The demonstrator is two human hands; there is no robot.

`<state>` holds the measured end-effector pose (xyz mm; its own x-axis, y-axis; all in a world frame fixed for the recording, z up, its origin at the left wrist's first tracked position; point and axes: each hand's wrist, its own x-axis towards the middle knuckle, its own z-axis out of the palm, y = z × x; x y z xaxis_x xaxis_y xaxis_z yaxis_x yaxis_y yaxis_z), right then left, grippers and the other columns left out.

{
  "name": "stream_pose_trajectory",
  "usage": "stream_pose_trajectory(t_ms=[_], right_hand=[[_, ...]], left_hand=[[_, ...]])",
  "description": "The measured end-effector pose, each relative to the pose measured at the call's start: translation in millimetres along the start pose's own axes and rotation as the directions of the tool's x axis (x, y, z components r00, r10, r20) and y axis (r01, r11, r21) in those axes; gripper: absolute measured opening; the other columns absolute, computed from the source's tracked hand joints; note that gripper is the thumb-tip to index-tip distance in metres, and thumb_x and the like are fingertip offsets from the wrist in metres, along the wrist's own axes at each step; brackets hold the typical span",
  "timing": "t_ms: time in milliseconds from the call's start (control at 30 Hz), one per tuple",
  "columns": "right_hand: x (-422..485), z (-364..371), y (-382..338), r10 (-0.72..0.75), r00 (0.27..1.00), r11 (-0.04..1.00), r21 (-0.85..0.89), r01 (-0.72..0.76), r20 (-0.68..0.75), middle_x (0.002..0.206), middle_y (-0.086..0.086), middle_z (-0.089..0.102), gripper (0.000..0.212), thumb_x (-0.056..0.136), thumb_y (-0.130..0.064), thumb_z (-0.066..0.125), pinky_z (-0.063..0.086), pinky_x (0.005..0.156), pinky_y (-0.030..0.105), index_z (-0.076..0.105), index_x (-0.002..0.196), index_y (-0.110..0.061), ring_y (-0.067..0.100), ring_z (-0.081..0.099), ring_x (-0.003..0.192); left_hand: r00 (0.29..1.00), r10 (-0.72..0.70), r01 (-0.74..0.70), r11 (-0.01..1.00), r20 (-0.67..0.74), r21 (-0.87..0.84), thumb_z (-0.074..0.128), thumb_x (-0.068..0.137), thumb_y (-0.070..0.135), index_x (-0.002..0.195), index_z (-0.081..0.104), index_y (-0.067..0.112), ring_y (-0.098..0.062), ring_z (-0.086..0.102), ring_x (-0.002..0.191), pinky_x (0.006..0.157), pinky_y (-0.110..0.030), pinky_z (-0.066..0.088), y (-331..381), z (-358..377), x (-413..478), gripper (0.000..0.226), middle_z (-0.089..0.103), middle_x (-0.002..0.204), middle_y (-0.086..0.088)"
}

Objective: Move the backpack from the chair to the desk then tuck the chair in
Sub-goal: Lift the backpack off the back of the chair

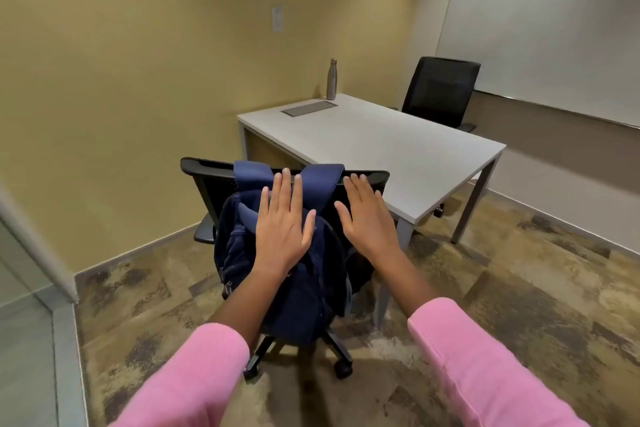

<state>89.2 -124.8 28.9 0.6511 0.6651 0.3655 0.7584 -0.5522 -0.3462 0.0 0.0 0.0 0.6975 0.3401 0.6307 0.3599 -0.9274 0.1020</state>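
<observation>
A dark blue backpack (294, 295) hangs on the back of a black office chair (207, 180), its lighter blue straps draped over the top edge of the backrest. The chair stands on castors in front of the white desk (398, 149), pulled out from it. My left hand (284, 229) is flat and open over the top of the backpack, fingers spread. My right hand (370, 218) is open too, hovering just right of the backpack near the backrest's top right corner. Neither hand grips anything. Pink sleeves cover both forearms.
On the desk's far end stand a metal bottle (332, 80) and a flat grey panel (309, 108). A second black chair (440, 90) sits behind the desk by a whiteboard wall. A yellow wall is on the left; patterned carpet surrounds the chair.
</observation>
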Motion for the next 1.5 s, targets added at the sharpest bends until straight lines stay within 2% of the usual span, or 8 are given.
stream_pose_trajectory(t_ms=[67, 267, 400, 733, 833, 1067, 1300, 1500], right_hand=[[12.7, -1.0, 2.3, -0.028, 1.000, 0.999, -0.037, 0.028, 0.007, 0.155, 0.008, 0.020, 0.051, 0.097, -0.029, 0.031, 0.009, 0.117, 0.042, 0.020, 0.143, -0.010, 0.020, 0.010, 0.144], [46.0, -0.1, 15.5, -0.051, 0.981, 0.995, -0.076, 0.066, 0.189, 0.155, 0.006, 0.021, 0.054, 0.097, -0.036, 0.028, 0.009, 0.116, 0.049, 0.016, 0.145, -0.014, 0.018, 0.014, 0.144], [55.7, -6.8, 22.0, -0.047, 0.968, 0.999, 0.021, 0.043, 0.246, 0.154, 0.005, 0.025, 0.050, 0.099, -0.035, 0.024, 0.010, 0.117, 0.047, 0.020, 0.144, -0.015, 0.018, 0.018, 0.142], [89.9, -12.9, 39.7, -0.054, 0.953, 0.980, 0.197, -0.007, 0.299, 0.145, 0.009, 0.042, 0.046, 0.099, -0.035, 0.021, 0.027, 0.111, 0.038, 0.037, 0.137, -0.015, 0.025, 0.038, 0.132], [100.4, -16.1, 44.9, -0.092, 0.934, 0.973, 0.230, 0.011, 0.344, 0.134, 0.012, 0.053, 0.043, 0.099, -0.034, 0.023, 0.034, 0.103, 0.037, 0.051, 0.124, -0.012, 0.028, 0.047, 0.123], [132.2, -19.1, 69.5, -0.120, 0.869, 0.962, 0.271, -0.016, 0.481, 0.134, 0.018, 0.052, 0.054, 0.097, -0.046, 0.018, 0.032, 0.106, 0.041, 0.055, 0.124, -0.016, 0.031, 0.047, 0.122], [169.6, -2.5, 97.0, -0.163, 0.751, 0.968, 0.252, -0.005, 0.640, 0.142, 0.016, 0.045, 0.061, 0.093, -0.055, 0.013, 0.030, 0.108, 0.042, 0.049, 0.131, -0.023, 0.031, 0.042, 0.128], [189.7, 5.4, 111.3, -0.252, 0.637, 0.868, 0.461, -0.184, 0.729, 0.141, 0.009, 0.043, 0.061, 0.095, -0.051, 0.012, 0.026, 0.112, 0.035, 0.042, 0.135, -0.016, 0.023, 0.039, 0.131]], left_hand=[[0.999, -0.007, 0.009, 0.999, 0.037, -0.044, 0.029, 0.088, 0.038, 0.134, 0.036, -0.002, -0.037, 0.037, 0.131, 0.108, -0.051, 0.028, 4.0, 2.5, 15.2, 0.062, 0.041, 0.140, -0.025], [0.981, 0.047, -0.026, 0.993, 0.188, -0.113, 0.004, 0.084, 0.048, 0.137, 0.029, -0.002, -0.032, 0.021, 0.139, 0.114, -0.044, 0.015, 4.6, 20.1, 57.7, 0.077, 0.032, 0.146, -0.022], [0.977, 0.012, 0.014, 0.993, 0.213, -0.121, 0.001, 0.079, 0.053, 0.127, 0.040, -0.004, -0.039, 0.028, 0.134, 0.108, -0.045, 0.024, 11.1, 23.9, 72.6, 0.084, 0.047, 0.131, -0.027], [0.940, -0.082, 0.096, 0.995, 0.331, -0.025, 0.034, 0.090, 0.049, 0.111, 0.050, 0.002, -0.037, 0.045, 0.114, 0.093, -0.043, 0.037, 22.2, 30.8, 101.5, 0.054, 0.059, 0.114, -0.024], [0.888, -0.142, 0.162, 0.987, 0.437, -0.009, 0.039, 0.088, 0.049, 0.114, 0.047, 0.005, -0.037, 0.053, 0.104, 0.082, -0.040, 0.042, 28.8, 30.0, 114.5, 0.052, 0.059, 0.112, -0.022], [0.725, -0.294, 0.292, 0.950, 0.623, 0.109, 0.042, 0.083, 0.063, 0.122, 0.048, 0.011, -0.033, 0.052, 0.112, 0.087, -0.038, 0.043, 41.5, 40.3, 143.8, 0.065, 0.056, 0.123, -0.017], [0.849, -0.217, 0.296, 0.951, 0.482, -0.093, 0.052, 0.075, 0.047, 0.125, 0.047, 0.024, -0.031, 0.055, 0.107, 0.083, -0.035, 0.043, 49.6, 40.7, 135.9, 0.056, 0.061, 0.120, -0.012], [0.904, -0.168, 0.265, 0.942, 0.394, -0.205, 0.048, 0.063, 0.042, 0.124, 0.047, 0.027, -0.025, 0.058, 0.095, 0.067, -0.026, 0.034, 55.5, 33.6, 131.4, 0.062, 0.064, 0.112, -0.006]])
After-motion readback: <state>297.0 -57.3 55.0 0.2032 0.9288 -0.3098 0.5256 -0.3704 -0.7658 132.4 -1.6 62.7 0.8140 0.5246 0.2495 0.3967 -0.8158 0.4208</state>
